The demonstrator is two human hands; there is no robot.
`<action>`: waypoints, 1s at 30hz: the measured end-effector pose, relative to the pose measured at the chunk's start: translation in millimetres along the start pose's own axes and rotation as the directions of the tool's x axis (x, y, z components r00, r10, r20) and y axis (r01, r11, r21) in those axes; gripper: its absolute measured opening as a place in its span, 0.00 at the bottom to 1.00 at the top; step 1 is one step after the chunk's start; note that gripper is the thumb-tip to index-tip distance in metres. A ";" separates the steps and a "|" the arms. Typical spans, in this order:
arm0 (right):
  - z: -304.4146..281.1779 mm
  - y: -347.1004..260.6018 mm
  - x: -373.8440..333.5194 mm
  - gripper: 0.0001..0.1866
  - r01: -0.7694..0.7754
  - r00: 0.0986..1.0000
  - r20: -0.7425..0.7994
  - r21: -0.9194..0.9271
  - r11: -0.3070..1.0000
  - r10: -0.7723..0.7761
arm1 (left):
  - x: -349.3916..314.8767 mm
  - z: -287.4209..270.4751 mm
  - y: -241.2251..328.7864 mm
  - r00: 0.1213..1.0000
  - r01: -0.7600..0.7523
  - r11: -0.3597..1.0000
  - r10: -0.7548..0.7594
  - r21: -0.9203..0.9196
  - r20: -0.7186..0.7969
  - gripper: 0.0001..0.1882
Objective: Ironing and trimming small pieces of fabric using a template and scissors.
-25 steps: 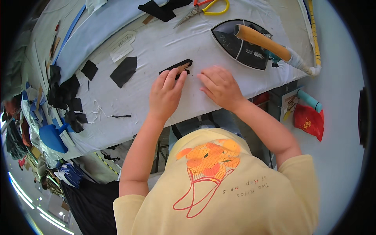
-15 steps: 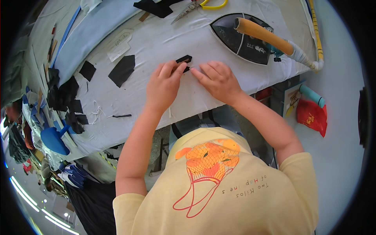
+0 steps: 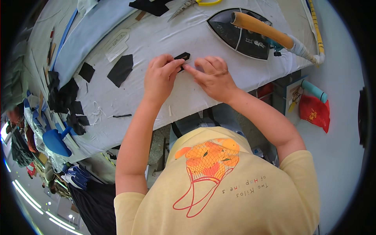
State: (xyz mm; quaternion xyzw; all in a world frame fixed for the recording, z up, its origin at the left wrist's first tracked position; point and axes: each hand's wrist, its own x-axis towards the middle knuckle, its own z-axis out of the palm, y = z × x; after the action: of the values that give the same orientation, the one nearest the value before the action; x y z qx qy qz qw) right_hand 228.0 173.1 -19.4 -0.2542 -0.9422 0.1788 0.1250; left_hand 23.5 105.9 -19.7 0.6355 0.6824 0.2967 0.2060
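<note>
A small folded black fabric piece (image 3: 183,56) with a pointed end lies on the white-covered table (image 3: 172,35) between my hands. My left hand (image 3: 159,78) pinches its near left side, so part of it is hidden under the fingers. From the right, my right hand (image 3: 214,77) reaches in with curled fingers, and its fingertips meet the near edge of the piece beside the left fingertips. To the left of my hands lie a larger black fabric piece (image 3: 120,70) and a smaller black one (image 3: 86,72). A pale paper pattern (image 3: 116,45) is just beyond them.
An iron (image 3: 239,33) with a wooden handle rests at the right. Yellow-handled scissors (image 3: 184,8) and black fabric (image 3: 150,6) lie at the far edge. Light blue fabric (image 3: 88,39) and black scraps (image 3: 62,94) are on the left. A red bag (image 3: 315,111) is beyond the table's right edge.
My right hand has moved slightly left, bringing its fingertips onto the black piece beside the left hand's. The whole view has shifted a little.
</note>
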 end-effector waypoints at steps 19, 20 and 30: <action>-32.8 -1.1 4.4 0.23 -0.009 0.994 -0.107 -0.026 1.000 0.006 | -11.9 -11.3 -0.2 0.937 -0.350 0.893 0.328 0.283 0.123 0.21; -53.8 17.7 12.1 0.25 -0.040 0.977 -0.213 -0.161 0.986 0.005 | -13.2 -15.4 1.2 0.930 -0.366 0.875 0.334 0.317 0.152 0.21; -147.2 102.5 47.7 0.18 -0.140 0.954 0.232 -0.221 0.965 0.191 | -11.4 -15.8 -1.2 0.900 -0.436 0.830 0.396 0.349 0.183 0.17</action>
State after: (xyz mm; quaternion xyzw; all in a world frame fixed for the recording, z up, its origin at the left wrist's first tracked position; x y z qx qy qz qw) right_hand 280.5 321.0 79.6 -0.3193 -0.9389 0.1230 -0.0371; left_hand 13.5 92.4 -9.9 0.8110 0.5603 0.1628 0.0438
